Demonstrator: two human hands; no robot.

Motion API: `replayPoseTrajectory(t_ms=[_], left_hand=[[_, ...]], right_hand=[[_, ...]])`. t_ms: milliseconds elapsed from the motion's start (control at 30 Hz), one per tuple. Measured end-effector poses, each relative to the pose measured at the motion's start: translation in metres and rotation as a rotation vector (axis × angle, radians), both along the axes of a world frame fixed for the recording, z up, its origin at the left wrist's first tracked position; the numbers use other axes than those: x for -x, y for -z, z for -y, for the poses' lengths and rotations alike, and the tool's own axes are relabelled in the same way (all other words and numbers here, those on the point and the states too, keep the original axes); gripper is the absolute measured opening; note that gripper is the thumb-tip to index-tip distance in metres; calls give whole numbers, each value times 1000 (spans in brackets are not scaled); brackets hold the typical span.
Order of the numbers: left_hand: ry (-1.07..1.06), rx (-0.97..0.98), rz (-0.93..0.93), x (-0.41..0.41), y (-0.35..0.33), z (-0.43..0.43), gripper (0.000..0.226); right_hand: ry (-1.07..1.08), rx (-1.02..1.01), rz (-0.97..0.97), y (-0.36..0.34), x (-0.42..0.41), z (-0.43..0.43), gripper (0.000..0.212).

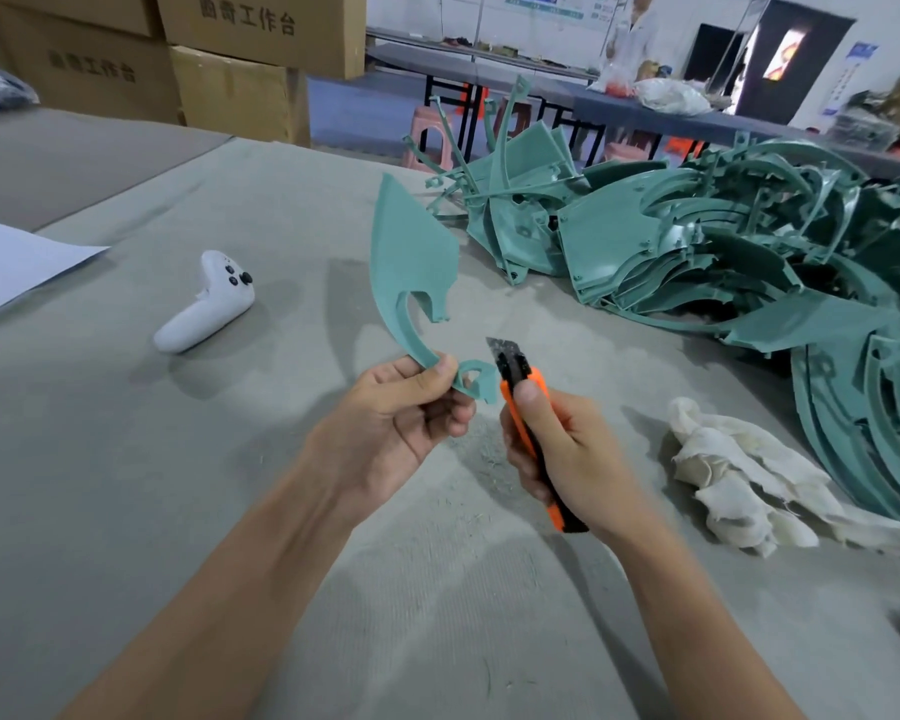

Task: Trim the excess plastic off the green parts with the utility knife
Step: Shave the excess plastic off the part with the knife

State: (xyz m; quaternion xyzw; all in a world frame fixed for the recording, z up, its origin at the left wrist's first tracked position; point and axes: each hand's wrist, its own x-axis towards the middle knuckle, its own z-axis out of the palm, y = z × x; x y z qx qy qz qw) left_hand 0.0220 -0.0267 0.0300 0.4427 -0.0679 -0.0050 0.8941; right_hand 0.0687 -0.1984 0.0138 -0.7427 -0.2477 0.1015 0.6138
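Note:
My left hand (404, 415) pinches the lower end of a flat green plastic part (411, 257), which stands upright above the table with its pointed tip up. A small looped tab of the part sticks out to the right of my thumb. My right hand (567, 449) grips an orange and black utility knife (528, 423), thumb on its top. The blade is extended and points up and left, just right of the looped tab. A large pile of green parts (723, 241) lies on the table at the right.
A white game controller (206, 304) lies on the grey table (126, 459) to the left. A crumpled white cloth (739, 475) sits right of my right hand. Cardboard boxes (230, 80) stand at the back left. A person stands at a far table.

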Motion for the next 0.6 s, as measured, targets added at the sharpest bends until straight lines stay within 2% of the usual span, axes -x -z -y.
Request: replayPoseTrajectory(t_ms=[100, 133, 200, 267, 333, 433, 467, 533, 600], left_hand=[[23, -8, 9, -2, 2, -1, 18], [23, -15, 3, -3, 3, -2, 19], [30, -23, -9, -4, 5, -3, 16], [45, -15, -13, -5, 7, -5, 10], [58, -5, -20, -6, 10, -6, 10], [72, 4, -29, -7, 13, -9, 11], [81, 14, -24, -7, 13, -10, 20], [83, 23, -21, -7, 14, -11, 33], [80, 2, -5, -6, 13, -10, 25]], right_hand=[[266, 1, 8, 1, -7, 7, 62], [359, 83, 77, 2, -10, 10, 60], [528, 472, 248, 8, -17, 21, 55], [659, 890, 343, 15, -22, 30, 42], [693, 1062, 355, 18, -25, 37, 33], [709, 1113, 363, 17, -28, 41, 34], [708, 1100, 353, 15, -28, 42, 38], [732, 1004, 310, 10, -28, 47, 44], [821, 925, 357, 4, -29, 56, 39]])
